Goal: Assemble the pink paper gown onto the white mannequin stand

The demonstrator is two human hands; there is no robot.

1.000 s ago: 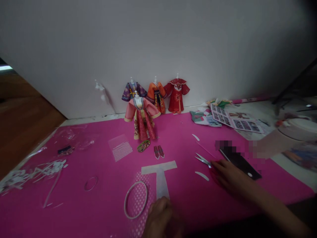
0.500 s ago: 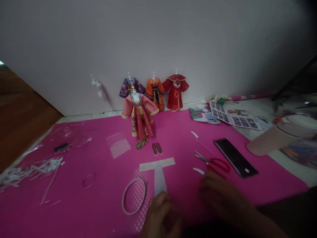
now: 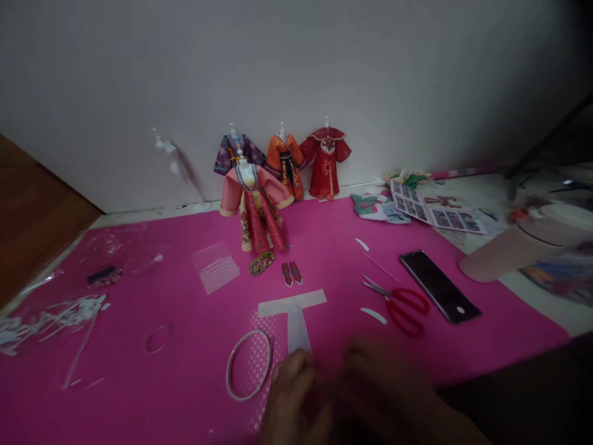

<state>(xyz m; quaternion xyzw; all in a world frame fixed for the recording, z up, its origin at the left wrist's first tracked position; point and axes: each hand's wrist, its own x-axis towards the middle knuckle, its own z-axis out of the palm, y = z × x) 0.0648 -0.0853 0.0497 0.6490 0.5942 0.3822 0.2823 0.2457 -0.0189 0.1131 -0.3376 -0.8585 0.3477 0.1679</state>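
My left hand (image 3: pixel 293 395) is at the bottom centre, fingers bent and closed at the lower end of a pale translucent strip (image 3: pixel 298 330). What sits between those fingers is hidden. A cream band (image 3: pixel 273 308) lies across the strip's top, making a T. Close by on the right is my right hand (image 3: pixel 384 383), smeared by motion, so its fingers cannot be read. Red-handled scissors (image 3: pixel 391 300) lie beyond it, slightly spread. Left of my left hand, a pale ring (image 3: pixel 228 374) rests partly on a white-dotted sheet (image 3: pixel 257 371).
Dolls in robes, one in pink (image 3: pixel 252 191), stand near the wall. Two small red pointed pieces (image 3: pixel 291 273) and a sequinned oval (image 3: pixel 262 263) lie before them. A phone (image 3: pixel 440 287), tumbler (image 3: pixel 514 250) and booklet (image 3: pixel 412 207) are right; white scraps (image 3: pixel 60 318) lie left.
My right hand has moved left, away from the scissors and toward my left hand, uncovering the red handles. My left hand stays at the strip. The view has shifted slightly.
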